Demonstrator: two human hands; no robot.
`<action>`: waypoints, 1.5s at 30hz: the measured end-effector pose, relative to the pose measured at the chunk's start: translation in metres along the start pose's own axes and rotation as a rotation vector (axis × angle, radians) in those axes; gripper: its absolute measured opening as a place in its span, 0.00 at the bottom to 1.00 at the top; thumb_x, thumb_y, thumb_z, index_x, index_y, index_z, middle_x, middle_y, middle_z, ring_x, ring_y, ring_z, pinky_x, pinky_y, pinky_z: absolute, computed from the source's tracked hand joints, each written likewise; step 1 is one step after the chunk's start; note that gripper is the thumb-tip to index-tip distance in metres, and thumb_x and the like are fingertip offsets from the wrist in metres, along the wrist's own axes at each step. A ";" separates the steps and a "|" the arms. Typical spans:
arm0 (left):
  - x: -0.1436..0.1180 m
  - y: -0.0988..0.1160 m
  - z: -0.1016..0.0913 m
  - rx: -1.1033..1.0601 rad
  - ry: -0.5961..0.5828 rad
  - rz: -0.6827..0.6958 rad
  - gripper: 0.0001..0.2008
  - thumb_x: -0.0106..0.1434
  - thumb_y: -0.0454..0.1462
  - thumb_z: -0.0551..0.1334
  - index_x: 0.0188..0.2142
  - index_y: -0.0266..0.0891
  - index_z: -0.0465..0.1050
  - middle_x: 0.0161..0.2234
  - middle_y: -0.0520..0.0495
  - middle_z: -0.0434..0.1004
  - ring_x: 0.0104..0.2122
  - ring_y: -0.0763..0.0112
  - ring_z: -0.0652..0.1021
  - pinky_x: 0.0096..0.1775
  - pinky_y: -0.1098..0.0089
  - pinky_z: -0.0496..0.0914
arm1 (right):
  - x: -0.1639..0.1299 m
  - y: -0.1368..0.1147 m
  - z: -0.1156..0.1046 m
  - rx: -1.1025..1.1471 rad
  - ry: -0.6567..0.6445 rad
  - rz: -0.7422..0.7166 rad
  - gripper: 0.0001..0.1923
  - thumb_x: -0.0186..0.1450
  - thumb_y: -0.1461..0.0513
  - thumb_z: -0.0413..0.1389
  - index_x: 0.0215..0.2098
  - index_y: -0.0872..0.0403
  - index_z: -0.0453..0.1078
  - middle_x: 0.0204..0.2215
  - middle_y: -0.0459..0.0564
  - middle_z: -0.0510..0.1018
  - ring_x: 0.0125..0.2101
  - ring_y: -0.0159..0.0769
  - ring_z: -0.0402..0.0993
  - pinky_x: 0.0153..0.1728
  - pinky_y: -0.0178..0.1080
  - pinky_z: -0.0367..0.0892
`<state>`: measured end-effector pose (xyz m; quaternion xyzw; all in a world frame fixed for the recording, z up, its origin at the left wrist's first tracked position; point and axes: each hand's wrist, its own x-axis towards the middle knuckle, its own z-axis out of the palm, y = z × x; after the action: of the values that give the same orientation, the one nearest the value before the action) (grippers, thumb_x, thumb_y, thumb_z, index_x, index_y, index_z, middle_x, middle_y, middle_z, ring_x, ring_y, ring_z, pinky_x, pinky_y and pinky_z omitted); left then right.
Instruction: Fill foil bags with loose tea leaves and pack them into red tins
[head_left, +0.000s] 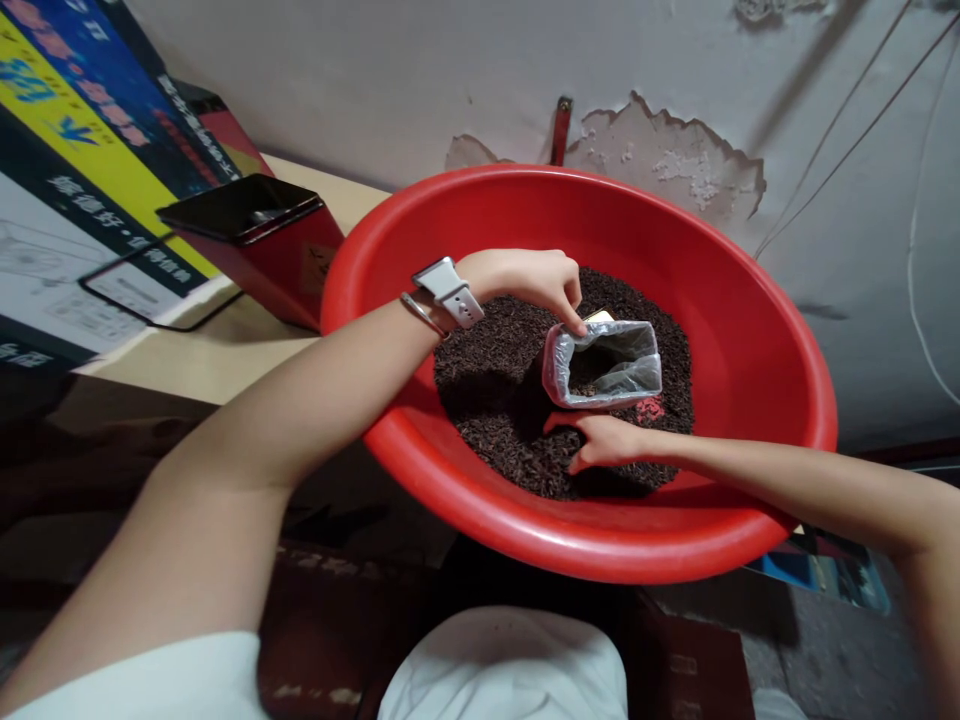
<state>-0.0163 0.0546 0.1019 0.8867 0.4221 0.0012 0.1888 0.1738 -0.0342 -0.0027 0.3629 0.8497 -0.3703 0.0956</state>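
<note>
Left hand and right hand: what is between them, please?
Between the left hand and the right hand is an open, plastic-lined container; the head view shows this.

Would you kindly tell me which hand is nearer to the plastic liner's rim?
Left: the left hand touches the plastic liner at its rim's far left corner. The right hand is below the rim on the near side, by the dark flakes.

At ten o'clock we see a yellow-banded printed panel point(97, 180); at nine, a pale tabletop point(176, 365); near one, a red strip point(561, 132) against the wall point(360, 80); at two, thin cords point(862, 131).
</note>
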 end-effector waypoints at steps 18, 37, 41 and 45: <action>0.000 -0.003 -0.001 0.021 0.044 0.030 0.17 0.55 0.49 0.64 0.25 0.36 0.79 0.17 0.51 0.64 0.22 0.73 0.62 0.29 0.69 0.53 | -0.030 -0.044 -0.036 0.254 0.200 -0.331 0.15 0.55 0.66 0.58 0.41 0.54 0.68 0.40 0.45 0.74 0.41 0.34 0.70 0.48 0.38 0.63; 0.003 -0.012 0.000 0.042 -0.016 0.017 0.20 0.55 0.53 0.62 0.27 0.39 0.80 0.22 0.49 0.73 0.27 0.70 0.69 0.32 0.71 0.57 | -0.042 -0.034 -0.055 -0.598 0.645 0.077 0.31 0.62 0.67 0.57 0.62 0.45 0.61 0.50 0.55 0.68 0.43 0.42 0.70 0.39 0.39 0.66; 0.002 -0.007 -0.001 0.041 0.003 0.004 0.20 0.55 0.53 0.63 0.31 0.39 0.81 0.26 0.49 0.77 0.30 0.70 0.73 0.36 0.72 0.60 | -0.039 -0.034 -0.055 -0.627 0.583 0.151 0.30 0.64 0.66 0.55 0.63 0.43 0.59 0.52 0.56 0.67 0.39 0.39 0.73 0.37 0.39 0.67; -0.003 0.020 0.006 -0.020 0.174 0.098 0.26 0.64 0.54 0.53 0.47 0.39 0.78 0.41 0.46 0.80 0.39 0.67 0.75 0.41 0.72 0.62 | -0.033 -0.031 -0.056 -0.616 0.558 0.178 0.26 0.67 0.63 0.52 0.63 0.44 0.60 0.53 0.57 0.67 0.41 0.41 0.74 0.38 0.41 0.69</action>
<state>-0.0022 0.0389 0.1037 0.9010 0.3928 0.0917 0.1599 0.1822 -0.0270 0.0685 0.4756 0.8793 0.0229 -0.0027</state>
